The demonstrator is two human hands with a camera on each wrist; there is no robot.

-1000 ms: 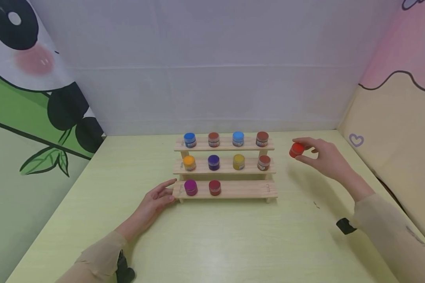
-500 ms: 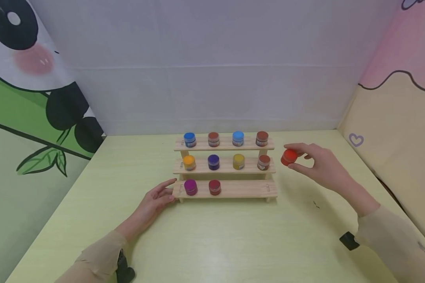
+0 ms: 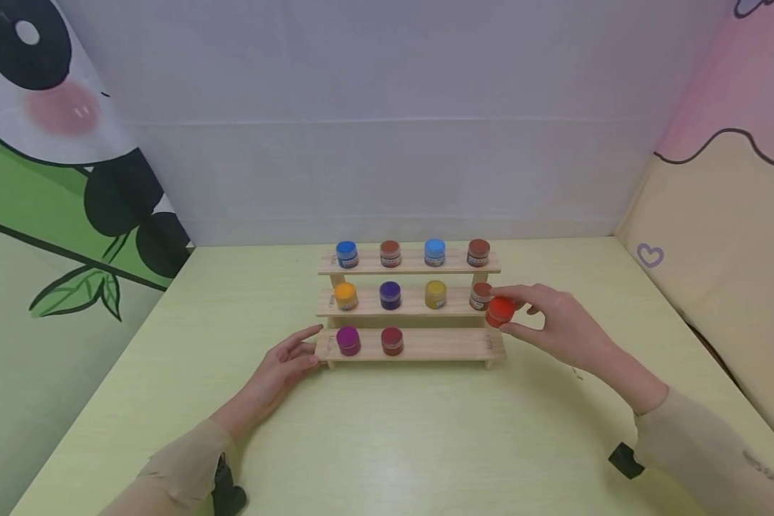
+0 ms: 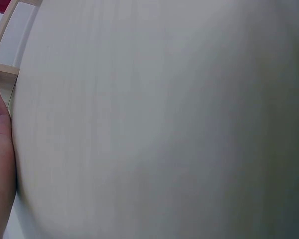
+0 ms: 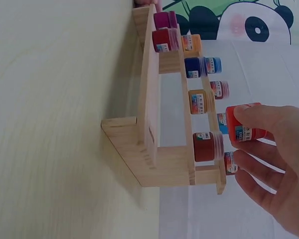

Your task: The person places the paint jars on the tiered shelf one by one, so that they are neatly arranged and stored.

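A three-step wooden rack [image 3: 448, 347] stands on the table, bearing small lidded paint jars. My right hand [image 3: 557, 326] pinches a red paint jar [image 3: 499, 312] between thumb and fingers. It is held in the air at the rack's right end, in front of a brown paint jar [image 3: 480, 295] on the middle step. The right wrist view shows the red jar's label sideways. On the lowest step, a purple paint jar [image 3: 348, 341] and a dark red paint jar [image 3: 392, 341] stand at the left. My left hand [image 3: 277, 373] touches the rack's left end with extended fingers.
The middle step also bears orange [image 3: 345, 296], dark blue [image 3: 390, 295] and yellow [image 3: 435, 294] jars. Along the top step stand blue [image 3: 347, 254], brown [image 3: 390, 254], light blue [image 3: 435, 252] and another brown jar [image 3: 478, 253]. A pale wall [image 3: 387, 172] rises behind the table.
My right hand has carried the red paint jar left and down, from right of the rack to its right end. The left hand has stayed at the rack's left end.
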